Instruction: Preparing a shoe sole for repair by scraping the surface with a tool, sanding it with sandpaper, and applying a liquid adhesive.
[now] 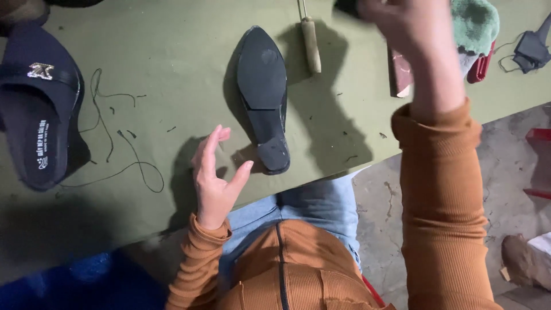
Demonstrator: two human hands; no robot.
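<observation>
Head view shows the left hand (215,175) hovering with fingers spread and empty, just beside the heel of a black shoe (265,97) lying sole-up on the green table (172,46); the right hand (404,28) is raised near the top edge, blurred, apparently closed on something dark, though I cannot tell what. With the shoe's heel near the table edge and nothing pinning it, a careless brush could likely tip it off; loose black threads (123,149) nearby might snag fingers.
</observation>
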